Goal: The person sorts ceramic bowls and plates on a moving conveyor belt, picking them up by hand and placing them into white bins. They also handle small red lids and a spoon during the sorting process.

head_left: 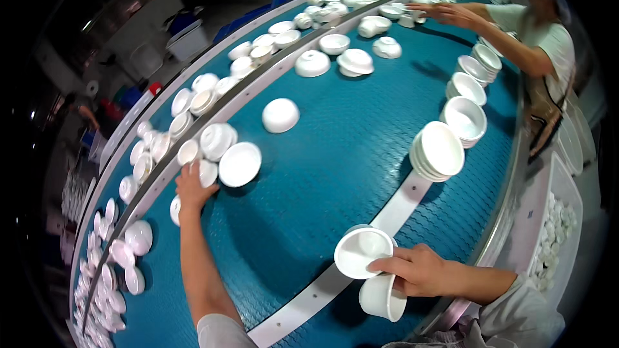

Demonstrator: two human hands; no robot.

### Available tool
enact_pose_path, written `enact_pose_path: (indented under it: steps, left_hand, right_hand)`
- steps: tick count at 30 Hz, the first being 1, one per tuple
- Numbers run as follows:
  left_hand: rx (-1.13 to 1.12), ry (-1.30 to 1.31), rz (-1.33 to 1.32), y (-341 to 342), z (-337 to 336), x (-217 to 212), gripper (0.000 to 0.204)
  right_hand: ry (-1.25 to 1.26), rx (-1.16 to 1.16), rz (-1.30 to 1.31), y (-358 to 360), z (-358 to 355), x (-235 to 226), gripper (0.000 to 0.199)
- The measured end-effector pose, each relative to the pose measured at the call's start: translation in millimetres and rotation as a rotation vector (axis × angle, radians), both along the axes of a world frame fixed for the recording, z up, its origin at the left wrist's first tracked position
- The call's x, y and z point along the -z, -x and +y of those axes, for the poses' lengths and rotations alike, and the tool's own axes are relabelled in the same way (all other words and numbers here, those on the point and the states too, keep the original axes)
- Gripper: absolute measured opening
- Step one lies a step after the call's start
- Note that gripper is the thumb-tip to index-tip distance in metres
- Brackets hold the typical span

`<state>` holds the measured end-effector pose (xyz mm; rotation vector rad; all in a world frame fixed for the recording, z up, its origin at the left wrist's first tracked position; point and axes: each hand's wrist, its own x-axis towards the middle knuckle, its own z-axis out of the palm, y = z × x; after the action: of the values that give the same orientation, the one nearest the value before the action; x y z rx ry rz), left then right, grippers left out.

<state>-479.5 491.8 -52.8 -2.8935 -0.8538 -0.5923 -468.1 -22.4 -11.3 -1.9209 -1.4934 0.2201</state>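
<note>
My left hand (pixel 193 191) reaches to the raised divider, its fingers and thumb around a small white bowl (pixel 208 173) that they partly hide. Beside that bowl lie a wider white bowl (pixel 240 164) and a rounder one (pixel 218 141). Another white bowl (pixel 175 211) is half hidden behind my left wrist. Over the near part of the belt, my right hand (pixel 418 270) grips two white bowls by their rims: one bowl (pixel 351 254) faces up toward me, the other (pixel 379 298) hangs tilted below it.
Stacked white bowls (pixel 441 149) line the right side of the teal belt (pixel 309 187). White dishes (pixel 122 254) crowd the lane beyond the divider (pixel 151 183). Across the far right, a co-worker (pixel 541 45) reaches over the belt. A white bin (pixel 548 219) of small white pieces stands at right.
</note>
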Motion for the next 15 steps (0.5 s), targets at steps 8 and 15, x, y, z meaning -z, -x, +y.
enact_pose_path:
  steps: [8,15]
  left_hand:
    - [-0.022,-0.531,-0.137,166.9,-135.5,1.5,0.034]
    - [-0.522,0.234,-0.522,233.4,-205.4,-34.6,0.045]
  right_hand:
    - [-0.522,0.697,-0.043,57.5,-227.8,-41.4,0.039]
    - [-0.725,1.731,0.165,21.8,-551.0,60.9,0.026]
